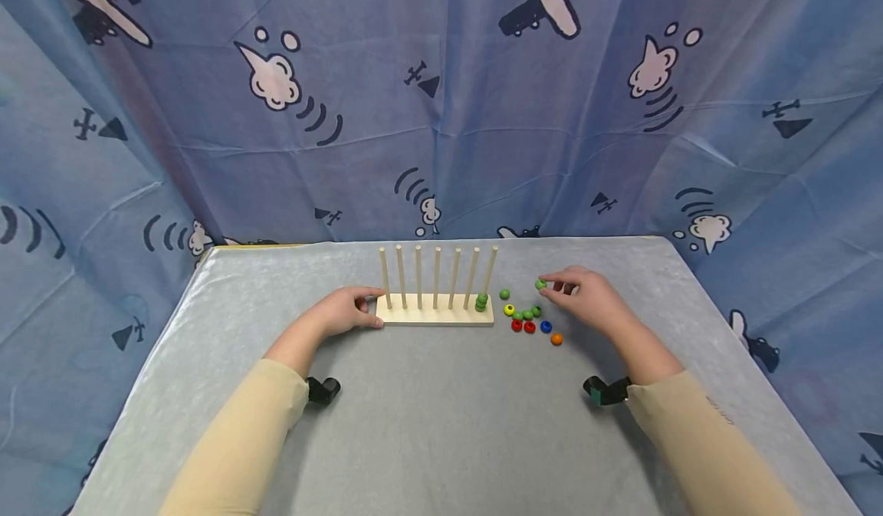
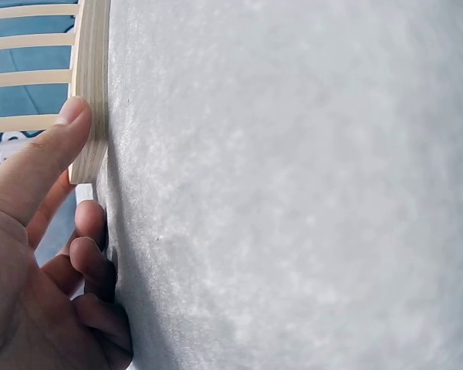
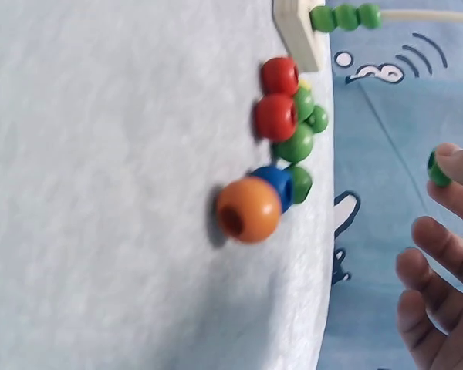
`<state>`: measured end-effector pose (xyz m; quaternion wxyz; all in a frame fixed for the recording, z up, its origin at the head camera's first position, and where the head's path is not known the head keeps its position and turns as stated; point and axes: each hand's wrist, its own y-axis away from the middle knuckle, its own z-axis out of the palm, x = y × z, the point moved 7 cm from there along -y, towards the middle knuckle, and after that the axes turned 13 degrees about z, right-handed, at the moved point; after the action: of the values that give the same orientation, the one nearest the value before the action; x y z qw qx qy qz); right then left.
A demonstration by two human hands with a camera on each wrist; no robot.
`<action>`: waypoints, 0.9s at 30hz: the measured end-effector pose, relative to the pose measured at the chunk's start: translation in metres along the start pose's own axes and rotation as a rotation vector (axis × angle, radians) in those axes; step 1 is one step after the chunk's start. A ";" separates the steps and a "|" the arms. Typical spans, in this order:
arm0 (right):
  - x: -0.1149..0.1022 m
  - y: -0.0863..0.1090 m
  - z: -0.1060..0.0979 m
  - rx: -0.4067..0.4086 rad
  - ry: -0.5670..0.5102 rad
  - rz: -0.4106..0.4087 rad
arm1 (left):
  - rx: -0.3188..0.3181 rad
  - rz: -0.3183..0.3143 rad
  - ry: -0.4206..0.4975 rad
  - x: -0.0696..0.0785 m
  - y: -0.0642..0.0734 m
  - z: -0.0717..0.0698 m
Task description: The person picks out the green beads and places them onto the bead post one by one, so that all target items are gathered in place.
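A pale wooden peg rack (image 1: 434, 317) with a row of upright pegs stands on the table. My left hand (image 1: 343, 310) grips its left end; in the left wrist view the thumb (image 2: 76, 112) lies on the base's front edge, with a finger behind. Green beads (image 3: 346, 17) are stacked at the foot of the rightmost peg. My right hand (image 1: 582, 295) pinches one green bead (image 1: 541, 284) between thumb and forefinger, raised above the loose beads. In the right wrist view the other fingers are spread loosely below that held bead (image 3: 438, 169).
Right of the rack lie loose beads: two red ones (image 1: 530, 327), a yellow one (image 1: 509, 310), a blue one (image 1: 546, 327), an orange one (image 1: 556, 339) and several green ones (image 1: 505, 294). A grey cloth (image 1: 441, 424) covers the table. A patterned blue curtain (image 1: 372, 79) hangs behind.
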<state>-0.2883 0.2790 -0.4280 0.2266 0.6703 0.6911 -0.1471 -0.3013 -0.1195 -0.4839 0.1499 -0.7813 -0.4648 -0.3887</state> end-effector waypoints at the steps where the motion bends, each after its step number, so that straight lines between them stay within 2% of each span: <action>1: -0.002 0.000 -0.001 0.011 -0.005 -0.003 | 0.001 -0.001 -0.003 0.000 0.000 0.000; 8: -0.020 0.001 -0.009 0.078 -0.029 -0.022 | 0.002 -0.001 -0.014 0.000 -0.001 0.000; 15: -0.041 0.005 -0.017 0.131 -0.053 -0.080 | 0.009 -0.002 -0.013 0.000 0.000 -0.001; 27: -0.071 0.009 -0.025 0.167 -0.100 -0.137 | 0.006 -0.001 -0.007 -0.003 -0.001 0.002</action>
<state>-0.2826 0.2315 -0.3696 0.1936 0.6299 0.7085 -0.2524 -0.3022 -0.1198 -0.4872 0.1505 -0.7820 -0.4667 -0.3847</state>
